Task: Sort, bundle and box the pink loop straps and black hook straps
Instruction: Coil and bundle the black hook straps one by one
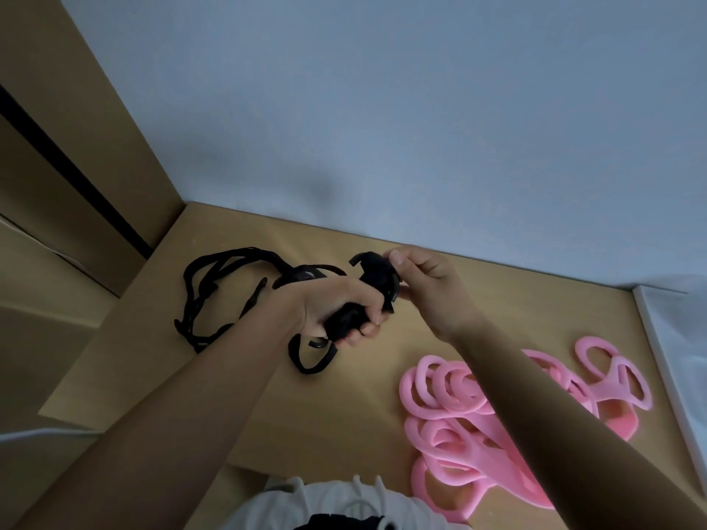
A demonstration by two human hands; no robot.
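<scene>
1. While a person in a white top (336, 503) leans over the brown cardboard work surface (344, 434), the pink loop straps (451, 415) lie nearest. They form a loose, overlapping heap at the right, unbundled and partly under the right forearm.
2. Just beyond, the left hand (336, 307) is curled tight round a wad of black hook straps (378, 277). The right hand (424, 277) pinches the wad's upper end between thumb and fingertips, apparently tucking in a strap end.
3. Loose black tails (206, 285) trail left from the fist. One loop dangles below it, and the rest lie tangled on the surface.
4. Likely trouble: if the pinch slips, the springy wad may uncoil. The trailing tails may also snag on one another when pulled in, and a dangling hook end swung over the pink heap could catch on the loop material.
5. Farthest off, a tall cardboard box (57, 185) stands at the left against a pale wall (382, 109). Its contents cannot be seen.
</scene>
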